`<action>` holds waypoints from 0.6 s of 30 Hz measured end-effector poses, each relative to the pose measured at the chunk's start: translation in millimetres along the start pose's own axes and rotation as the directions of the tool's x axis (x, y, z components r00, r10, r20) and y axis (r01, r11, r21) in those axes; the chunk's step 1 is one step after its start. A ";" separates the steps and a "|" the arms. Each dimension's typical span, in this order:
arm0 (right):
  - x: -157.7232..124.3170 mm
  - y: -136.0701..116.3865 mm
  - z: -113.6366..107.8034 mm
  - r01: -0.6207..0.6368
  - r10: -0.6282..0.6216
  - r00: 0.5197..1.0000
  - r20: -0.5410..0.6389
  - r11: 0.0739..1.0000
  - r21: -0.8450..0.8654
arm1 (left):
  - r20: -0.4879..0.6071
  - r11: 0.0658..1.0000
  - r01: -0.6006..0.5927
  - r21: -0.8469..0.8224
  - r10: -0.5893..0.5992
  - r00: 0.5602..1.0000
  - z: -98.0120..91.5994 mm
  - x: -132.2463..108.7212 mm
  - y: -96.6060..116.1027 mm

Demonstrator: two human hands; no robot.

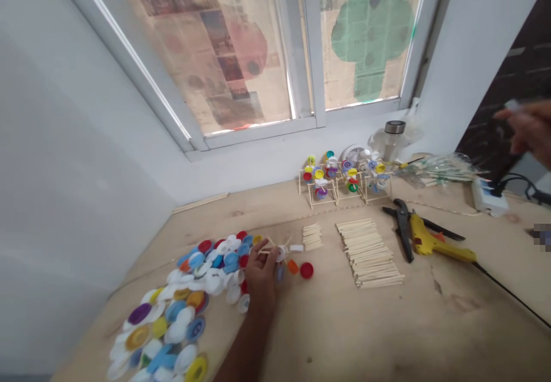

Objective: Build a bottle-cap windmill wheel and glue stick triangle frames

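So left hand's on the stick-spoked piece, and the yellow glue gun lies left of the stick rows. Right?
One fix: the yellow glue gun lies right of the stick rows, per the head view. The left hand is on the stick-spoked piece.

Pale walls [47, 158] around a paper-covered window [282, 55] above a wooden table [344, 330].

Left hand [261, 261] grips a cap-and-stick wheel [281, 253] just beside heaped bottle caps [214, 282] on the tabletop [340, 336]. Right hand [527, 131], raised at the right edge, is blurred; a whitish item [513, 105] shows at its fingertips, grip undeterminable. Cut sticks [371, 256], pliers [403, 230] and a yellow glue gun [424, 238] lie between.
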State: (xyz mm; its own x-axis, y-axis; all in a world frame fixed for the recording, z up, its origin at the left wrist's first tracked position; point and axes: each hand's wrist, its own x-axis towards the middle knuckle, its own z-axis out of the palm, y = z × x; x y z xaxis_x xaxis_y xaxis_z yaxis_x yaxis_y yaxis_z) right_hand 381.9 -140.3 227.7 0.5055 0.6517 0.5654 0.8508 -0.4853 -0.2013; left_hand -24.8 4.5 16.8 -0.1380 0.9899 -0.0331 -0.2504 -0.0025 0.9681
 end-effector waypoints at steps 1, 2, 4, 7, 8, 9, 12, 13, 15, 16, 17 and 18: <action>-14.3 2.9 5.4 -0.029 0.031 0.998 0.050 0.999 -0.036 | -0.003 1.000 -0.001 -0.003 0.001 1.000 -0.1 0.4 -0.6; -31.2 5.5 13.4 -0.046 0.052 0.990 0.135 0.998 -0.046 | -0.010 1.000 -0.005 0.000 0.005 1.000 -0.2 1.0 -1.4; -70.6 10.1 34.7 -0.009 -0.001 0.928 0.372 1.000 0.025 | -0.024 1.000 -0.019 0.013 0.020 1.000 -0.3 2.5 -3.4; -130.5 14.8 69.2 0.070 -0.055 0.905 0.422 0.997 -0.019 | -0.016 1.000 -0.029 0.009 0.030 0.999 -0.2 3.9 -6.2; -147.0 15.2 78.6 0.082 -0.038 0.894 0.447 0.993 -0.079 | -0.008 1.000 -0.025 0.002 0.025 1.000 -0.2 3.9 -6.8; -160.6 14.7 86.2 0.106 -0.034 0.878 0.478 0.987 -0.124 | -0.003 1.000 -0.020 -0.004 0.020 1.000 -0.1 3.7 -7.1; -184.6 8.8 99.8 0.141 -0.015 0.829 0.559 0.973 -0.183 | -0.001 1.000 -0.016 -0.016 0.016 1.000 0.1 2.1 -6.5; -188.3 5.8 102.2 0.145 -0.011 0.819 0.574 0.971 -0.189 | 0.001 1.000 -0.017 -0.023 0.017 1.000 0.1 1.5 -6.1; -192.7 -0.1 106.2 0.149 -0.004 0.816 0.578 0.968 -0.204 | 0.010 0.999 -0.019 -0.038 0.020 1.000 0.3 0.5 -5.5; -194.4 -2.6 108.3 0.149 0.003 0.822 0.570 0.964 -0.219 | 0.012 0.999 -0.021 -0.043 0.021 1.000 0.5 0.3 -5.3; -196.3 -4.6 110.6 0.146 0.010 0.830 0.558 0.961 -0.234 | 0.013 0.999 -0.023 -0.046 0.024 1.000 0.7 0.2 -5.2; -198.4 -6.0 113.1 0.140 0.015 0.839 0.544 0.960 -0.243 | 0.012 0.999 -0.026 -0.047 0.026 1.000 0.9 0.3 -5.3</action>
State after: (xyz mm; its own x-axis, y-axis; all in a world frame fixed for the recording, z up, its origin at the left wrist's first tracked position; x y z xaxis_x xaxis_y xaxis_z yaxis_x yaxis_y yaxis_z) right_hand 292.7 -200.8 26.3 0.5151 0.8563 0.0361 0.8526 -0.5163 0.0804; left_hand -22.7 4.9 11.9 -0.1326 0.9912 -0.0044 -0.2917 -0.0347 0.9559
